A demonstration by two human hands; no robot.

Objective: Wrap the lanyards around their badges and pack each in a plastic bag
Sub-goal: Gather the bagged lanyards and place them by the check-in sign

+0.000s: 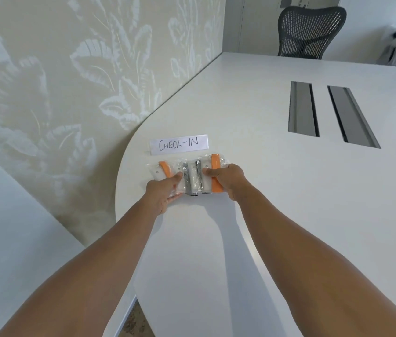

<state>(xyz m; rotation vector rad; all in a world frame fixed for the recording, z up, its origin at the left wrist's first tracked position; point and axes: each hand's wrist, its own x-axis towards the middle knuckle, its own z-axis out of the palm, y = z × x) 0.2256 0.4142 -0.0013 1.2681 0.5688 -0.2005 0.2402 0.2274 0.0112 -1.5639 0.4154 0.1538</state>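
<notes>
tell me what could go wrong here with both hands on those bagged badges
1. The left bagged badge lies close to the rounded table edge, so a push from the left hand could slide it off.
2. The clear bags overlap around the middle bagged badge, so squeezing them together may ride one over another.
3. The right hand covers part of the right bagged badge, so whether that bag is closed cannot be told.

Both forearms are bare right down to the wrists, with no sleeves showing. The left hand (pixel 165 190) and right hand (pixel 226 178) have bare fingers.
</notes>
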